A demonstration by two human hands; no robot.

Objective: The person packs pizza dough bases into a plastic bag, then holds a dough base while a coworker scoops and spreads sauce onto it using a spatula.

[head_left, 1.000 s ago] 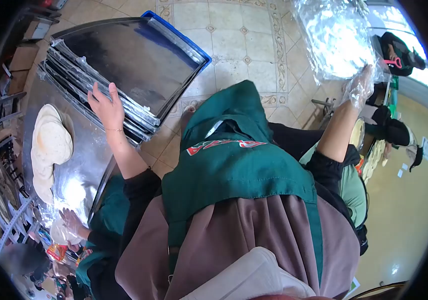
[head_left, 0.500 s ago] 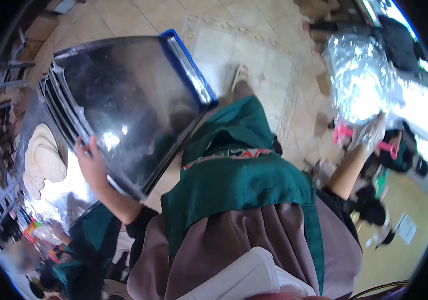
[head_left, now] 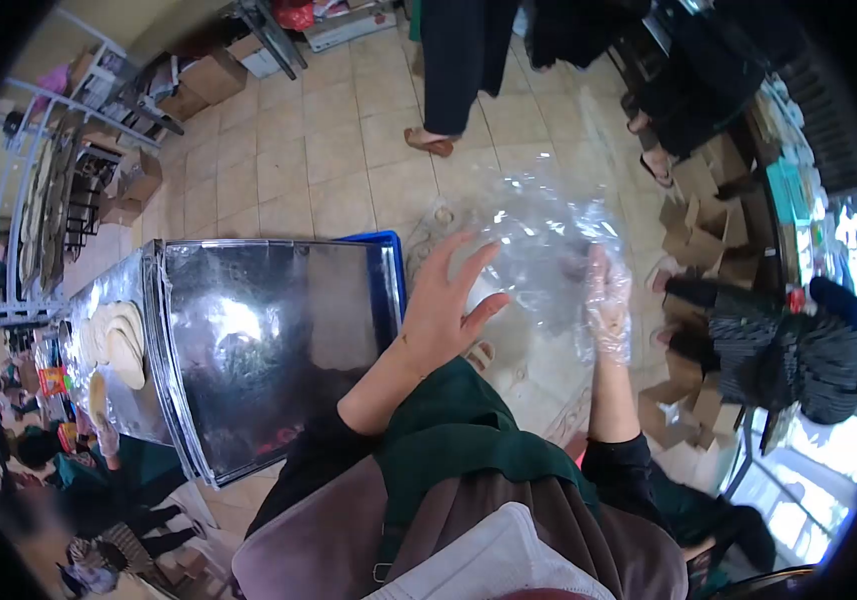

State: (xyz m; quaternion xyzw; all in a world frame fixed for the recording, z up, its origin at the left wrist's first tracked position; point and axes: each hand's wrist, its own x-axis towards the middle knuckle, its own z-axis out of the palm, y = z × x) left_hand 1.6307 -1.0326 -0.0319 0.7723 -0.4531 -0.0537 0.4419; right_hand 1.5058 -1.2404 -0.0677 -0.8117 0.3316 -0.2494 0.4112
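Observation:
My right hand (head_left: 610, 300), in a clear plastic glove, grips a crumpled clear plastic sheet (head_left: 544, 235) by its right side. The see-through sheet hangs in front of me above the floor. My bare left hand (head_left: 449, 305) is open with its fingers spread, close to the sheet's left edge; I cannot tell whether it touches. Left of that hand lies a stack of dark, shiny metal trays (head_left: 269, 330). Beyond the stack, several pale round flatbreads (head_left: 121, 345) overlap on a shiny metal tabletop (head_left: 144, 410).
A blue tray edge (head_left: 390, 275) juts out by the metal trays. A co-worker's gloved hand (head_left: 106, 437) is at the tabletop on the left. Opened cardboard boxes (head_left: 699, 230) line the right. Another person's foot (head_left: 431, 142) stands on the tiled floor (head_left: 339, 150) ahead.
My left hand has left the edge of the metal trays and come beside the plastic. My right hand has brought the plastic from the far right to in front of me. The view has turned.

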